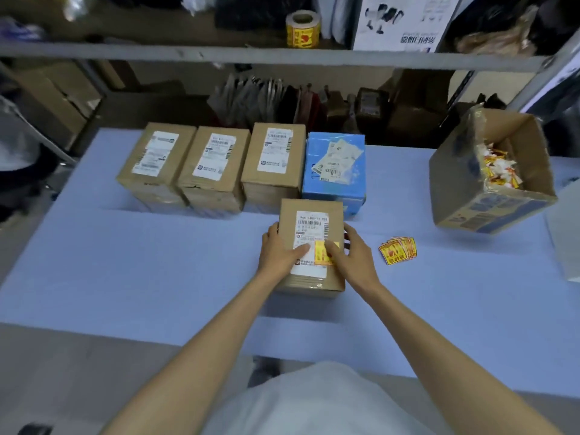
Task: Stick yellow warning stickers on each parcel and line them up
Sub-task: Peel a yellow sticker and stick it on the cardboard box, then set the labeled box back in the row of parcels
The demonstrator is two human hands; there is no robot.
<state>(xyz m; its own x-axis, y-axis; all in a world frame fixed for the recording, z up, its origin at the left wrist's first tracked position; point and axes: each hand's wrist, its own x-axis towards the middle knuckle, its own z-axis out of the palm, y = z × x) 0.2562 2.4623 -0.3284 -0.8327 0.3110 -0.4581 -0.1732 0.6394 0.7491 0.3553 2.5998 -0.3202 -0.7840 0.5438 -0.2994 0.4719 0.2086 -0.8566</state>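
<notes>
Brown cardboard row: three parcels point(155, 161) point(213, 166) point(273, 158) stand side by side at the back of the pale blue table point(157, 262), each with a white shipping label on top.
Blue parcel point(334, 171): ends the row on the right, touching the third brown one; crumpled white labels on its top.
Sticker roll point(303, 29): yellow, upright on the shelf above.
Front parcel point(312, 221): brown, alone in front of the row, just before the blue parcel.
Left hand point(279, 249): lies on the parcel's left side, fingers straight and together on the white label, tips just left of the sticker.
Yellow sticker point(321, 255): on the parcel's top, overlapping the label's right edge.
Right hand point(351, 252): straight fingers press down on the sticker's upper part.
Loose stickers point(398, 250): small fanned pile on the table, right of the hands.
Open carton point(464, 189): far right, tilted, holding a heap of yellow, red and white paper scraps point(499, 167).
</notes>
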